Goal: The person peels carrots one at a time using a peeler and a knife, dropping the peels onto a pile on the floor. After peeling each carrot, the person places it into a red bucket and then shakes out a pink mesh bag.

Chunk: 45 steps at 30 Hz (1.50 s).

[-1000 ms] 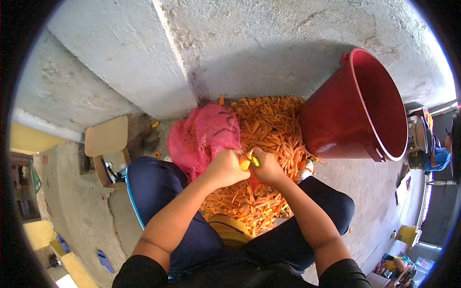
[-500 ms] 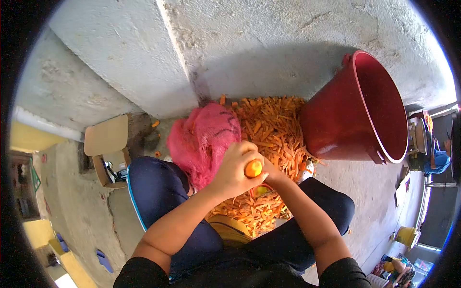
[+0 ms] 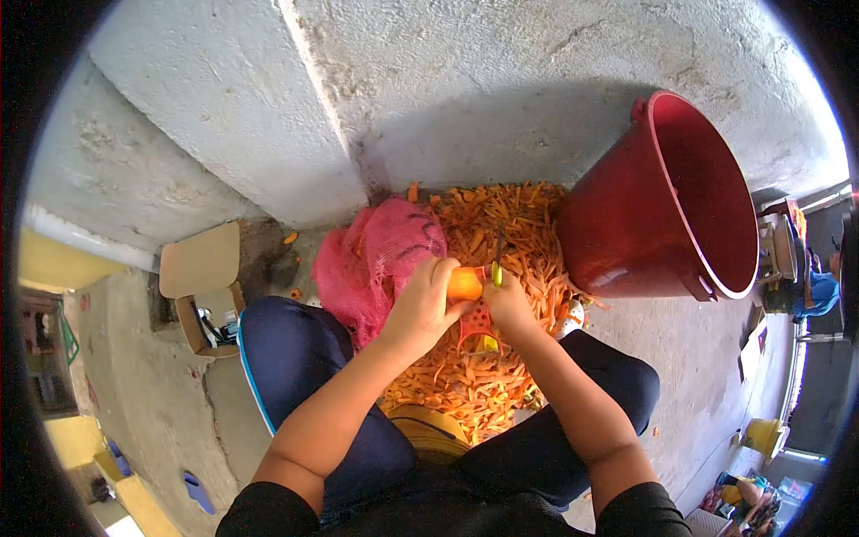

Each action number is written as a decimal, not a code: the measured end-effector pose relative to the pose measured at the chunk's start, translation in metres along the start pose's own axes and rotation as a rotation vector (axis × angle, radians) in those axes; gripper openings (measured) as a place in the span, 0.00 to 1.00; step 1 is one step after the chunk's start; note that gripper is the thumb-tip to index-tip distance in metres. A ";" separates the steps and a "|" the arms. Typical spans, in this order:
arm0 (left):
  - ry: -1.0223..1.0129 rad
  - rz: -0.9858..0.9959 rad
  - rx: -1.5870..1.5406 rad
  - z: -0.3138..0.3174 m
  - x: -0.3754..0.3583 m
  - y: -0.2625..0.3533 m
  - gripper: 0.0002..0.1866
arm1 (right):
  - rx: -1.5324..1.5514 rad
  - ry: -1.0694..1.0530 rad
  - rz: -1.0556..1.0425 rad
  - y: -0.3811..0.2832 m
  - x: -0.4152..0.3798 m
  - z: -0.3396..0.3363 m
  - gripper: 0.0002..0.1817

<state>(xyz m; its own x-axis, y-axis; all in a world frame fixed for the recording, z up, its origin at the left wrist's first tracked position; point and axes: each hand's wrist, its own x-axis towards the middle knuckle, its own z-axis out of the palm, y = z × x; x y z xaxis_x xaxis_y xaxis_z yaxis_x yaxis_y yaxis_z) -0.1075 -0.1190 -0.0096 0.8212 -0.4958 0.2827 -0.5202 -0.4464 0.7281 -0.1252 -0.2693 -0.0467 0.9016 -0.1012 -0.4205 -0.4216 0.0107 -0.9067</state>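
My left hand (image 3: 428, 302) is wrapped round a peeled orange carrot (image 3: 464, 284), whose thick end points right. Close against that end, my right hand (image 3: 508, 304) grips a small knife (image 3: 497, 271) by its yellow-green handle, its thin dark blade pointing away from me. Below both hands, a red basket with holes (image 3: 476, 320) sits partly hidden among carrot peelings (image 3: 501, 228). The peelings spread over the floor between my legs and up to the wall. Just beyond my left hand lies a pink mesh sack (image 3: 380, 255).
A big dark red bucket (image 3: 617, 215) leans tilted at the right, by the wall (image 3: 492, 80). On the left stands an open cardboard box (image 3: 192, 322) with small items inside. A blue slipper (image 3: 198, 492) lies farther left. Another person (image 3: 814, 295) is at the far right.
My hands, earlier clasped together round the carrot, have drawn apart. The carrot has turned from pointing at me to lying sideways, and the knife has come into view in my right hand.
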 end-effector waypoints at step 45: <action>0.007 -0.340 -0.166 -0.005 0.016 -0.015 0.15 | -0.964 -0.110 -0.207 -0.041 -0.019 -0.001 0.11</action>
<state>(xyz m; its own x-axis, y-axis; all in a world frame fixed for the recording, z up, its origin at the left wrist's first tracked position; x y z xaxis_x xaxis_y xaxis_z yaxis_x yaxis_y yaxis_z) -0.0854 -0.1166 -0.0130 0.9421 -0.3351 0.0112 -0.1731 -0.4575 0.8722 -0.1256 -0.2691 -0.0017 0.9496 0.0838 -0.3019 -0.1087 -0.8157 -0.5681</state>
